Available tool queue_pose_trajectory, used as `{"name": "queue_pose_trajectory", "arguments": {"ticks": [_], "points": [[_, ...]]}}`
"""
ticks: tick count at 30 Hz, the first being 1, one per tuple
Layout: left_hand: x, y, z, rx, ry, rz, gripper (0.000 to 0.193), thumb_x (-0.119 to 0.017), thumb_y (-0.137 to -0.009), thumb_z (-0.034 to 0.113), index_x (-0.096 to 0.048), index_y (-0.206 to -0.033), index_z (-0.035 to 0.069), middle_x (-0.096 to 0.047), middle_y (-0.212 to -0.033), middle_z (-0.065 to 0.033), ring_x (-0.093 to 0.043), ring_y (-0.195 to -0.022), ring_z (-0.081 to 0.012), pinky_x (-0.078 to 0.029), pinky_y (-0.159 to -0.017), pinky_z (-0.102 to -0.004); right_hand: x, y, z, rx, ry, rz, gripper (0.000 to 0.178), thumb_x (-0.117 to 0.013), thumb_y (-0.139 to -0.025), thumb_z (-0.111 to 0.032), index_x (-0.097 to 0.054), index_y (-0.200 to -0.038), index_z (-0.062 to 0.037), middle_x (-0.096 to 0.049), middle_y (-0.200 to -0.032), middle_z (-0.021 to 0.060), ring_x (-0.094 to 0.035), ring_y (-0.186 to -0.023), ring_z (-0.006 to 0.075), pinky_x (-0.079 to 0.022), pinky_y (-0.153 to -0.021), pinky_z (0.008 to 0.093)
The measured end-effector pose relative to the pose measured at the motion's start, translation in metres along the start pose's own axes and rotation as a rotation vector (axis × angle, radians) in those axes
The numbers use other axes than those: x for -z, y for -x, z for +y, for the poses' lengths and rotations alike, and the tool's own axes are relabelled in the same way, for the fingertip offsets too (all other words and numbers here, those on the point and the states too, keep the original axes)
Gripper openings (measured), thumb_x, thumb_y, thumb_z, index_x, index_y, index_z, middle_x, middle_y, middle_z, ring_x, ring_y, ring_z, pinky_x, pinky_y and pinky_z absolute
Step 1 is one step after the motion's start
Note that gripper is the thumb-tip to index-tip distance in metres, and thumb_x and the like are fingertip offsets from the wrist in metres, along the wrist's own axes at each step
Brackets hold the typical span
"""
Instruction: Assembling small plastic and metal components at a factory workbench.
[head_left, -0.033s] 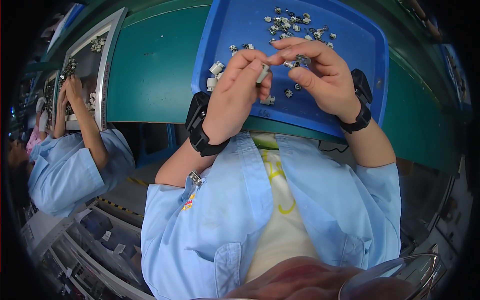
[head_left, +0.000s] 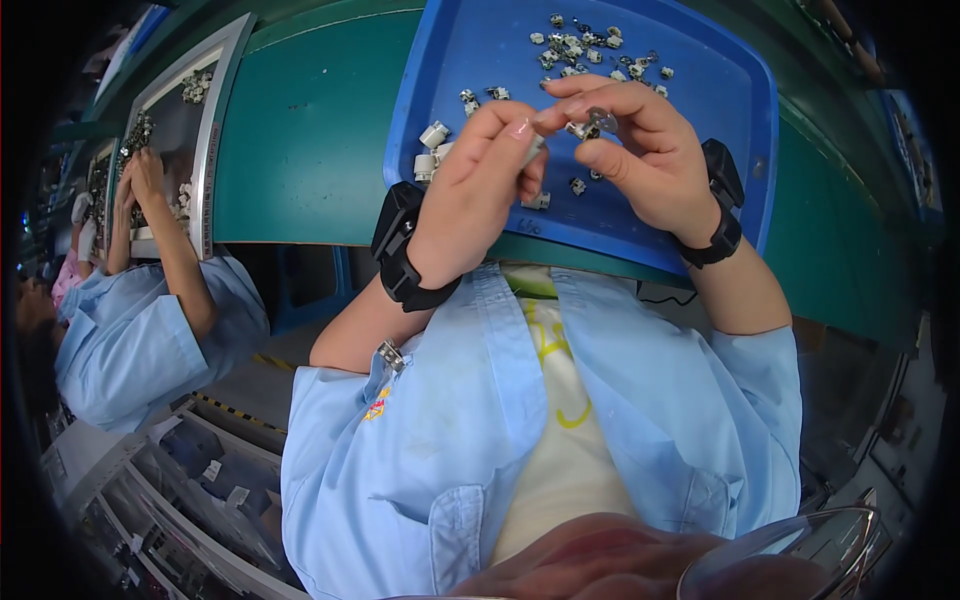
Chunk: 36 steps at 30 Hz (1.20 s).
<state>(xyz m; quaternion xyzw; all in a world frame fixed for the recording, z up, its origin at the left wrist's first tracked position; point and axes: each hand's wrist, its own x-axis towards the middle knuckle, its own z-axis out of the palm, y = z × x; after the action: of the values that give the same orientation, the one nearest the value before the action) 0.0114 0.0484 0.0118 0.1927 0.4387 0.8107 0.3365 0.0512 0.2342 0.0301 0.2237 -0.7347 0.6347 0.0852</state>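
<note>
My left hand (head_left: 478, 180) is closed over the blue tray (head_left: 500, 70), thumb and fingers pinching a small white plastic piece (head_left: 536, 147), mostly hidden behind the thumb. Close beside it, my right hand (head_left: 645, 150) is bent round a small white-and-metal part (head_left: 578, 130) with a shiny, see-through round piece (head_left: 601, 121) at its end. The right fingertips almost meet the left ones; whether they touch is hard to see. Under the hands lie white cylindrical housings (head_left: 434, 134), another housing (head_left: 538, 201) and a small metal-and-white part (head_left: 578, 187).
Many small white-and-metal parts (head_left: 575, 48) are heaped at the tray's far side. The tray stands on a green table (head_left: 300, 150). On the left, a metal-framed tray (head_left: 215, 140) holds more parts, with a co-worker's hands (head_left: 145, 180) at it. Black bands (head_left: 405, 250) circle my wrists.
My left hand has turned slightly, so its thumb now covers more of the white piece. The part in my right hand has tilted a little; both hands stay close together.
</note>
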Motion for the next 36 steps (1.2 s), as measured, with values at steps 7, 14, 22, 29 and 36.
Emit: {"name": "queue_pose_trajectory", "arguments": {"ticks": [7, 14, 22, 29, 36], "points": [[-0.013, 0.000, 0.001, 0.100, 0.001, -0.037, 0.026, -0.044, -0.094, 0.027, -0.051, -0.106, 0.006, -0.053, -0.082, 0.0023, -0.045, -0.066, -0.0045, -0.039, -0.062, -0.0178, -0.005, -0.001, 0.002, 0.188, 0.270, 0.042, 0.026, -0.063, -0.078, -0.007, -0.056, -0.103, -0.0028, -0.058, -0.108, 0.0104, -0.047, -0.111, 0.0268, -0.033, -0.098, 0.0395], [0.001, 0.000, 0.007, -0.087, -0.562, -0.087, 0.020, -0.050, -0.091, 0.021, -0.054, -0.104, 0.006, -0.054, -0.081, 0.0020, -0.048, -0.069, -0.0051, -0.040, -0.061, -0.0190, 0.008, -0.001, -0.005, 0.016, 0.279, -0.016, 0.021, -0.066, -0.075, -0.009, -0.063, -0.095, -0.0041, -0.057, -0.097, 0.0074, -0.050, -0.099, 0.0226, -0.037, -0.088, 0.0349], [0.010, -0.004, 0.010, -0.160, -0.719, -0.105, 0.020, -0.051, -0.090, 0.019, -0.054, -0.102, 0.004, -0.055, -0.077, 0.0010, -0.050, -0.069, -0.0070, -0.041, -0.064, -0.0197, 0.006, -0.012, -0.002, 0.218, 0.466, -0.124, 0.014, -0.065, -0.076, -0.009, -0.063, -0.089, -0.0052, -0.054, -0.092, 0.0067, -0.050, -0.088, 0.0186, -0.039, -0.078, 0.0288], [0.013, -0.007, 0.008, 0.087, -0.248, -0.103, 0.018, -0.054, -0.089, 0.020, -0.055, -0.100, 0.006, -0.055, -0.075, 0.0016, -0.049, -0.067, -0.0055, -0.041, -0.062, -0.0196, -0.005, -0.009, 0.013, -0.008, 0.063, -0.013, 0.013, -0.065, -0.078, -0.010, -0.060, -0.088, -0.0038, -0.052, -0.086, 0.0065, -0.048, -0.082, 0.0177, -0.038, -0.075, 0.0273], [0.010, -0.004, -0.003, 0.121, -0.017, -0.010, 0.017, -0.059, -0.086, 0.019, -0.057, -0.097, 0.006, -0.056, -0.075, 0.0028, -0.047, -0.065, -0.0020, -0.038, -0.057, -0.0171, -0.009, -0.006, 0.007, 0.112, 0.287, 0.150, 0.011, -0.067, -0.075, -0.008, -0.059, -0.081, -0.0034, -0.057, -0.080, 0.0049, -0.053, -0.077, 0.0172, -0.041, -0.071, 0.0261]]}}
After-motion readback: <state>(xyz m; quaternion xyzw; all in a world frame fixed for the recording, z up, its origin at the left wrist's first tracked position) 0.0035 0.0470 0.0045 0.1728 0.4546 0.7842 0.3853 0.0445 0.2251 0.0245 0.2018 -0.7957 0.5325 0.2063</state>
